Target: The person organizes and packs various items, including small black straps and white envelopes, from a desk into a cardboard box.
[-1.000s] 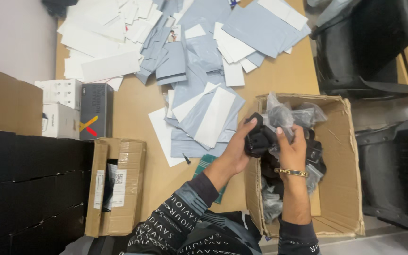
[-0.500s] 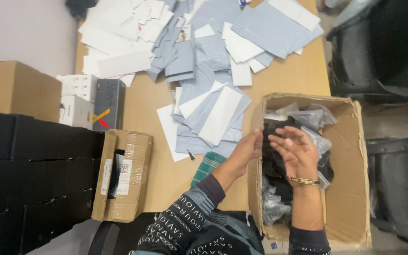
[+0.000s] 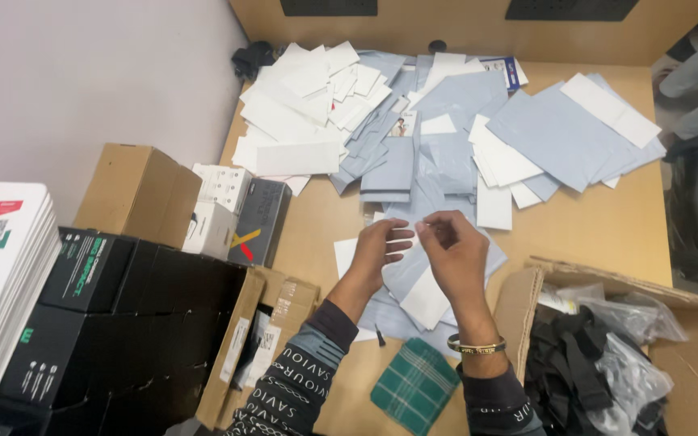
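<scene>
With both hands over the grey mailer pile (image 3: 414, 266), I'm picking one: left hand (image 3: 379, 252) spread flat, right hand (image 3: 456, 257) apparently pinching an edge, needs separating next.

Envelopes (image 3: 446, 153) ahead — boxes (image 3: 123, 299) left

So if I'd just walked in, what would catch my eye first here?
Probably the big scatter of grey mailer bags and white sheets covering the far half of the wooden table. Next, the left hand and right hand meeting over that pile. Then the open cardboard box of black items in clear bags, lower right.
</scene>
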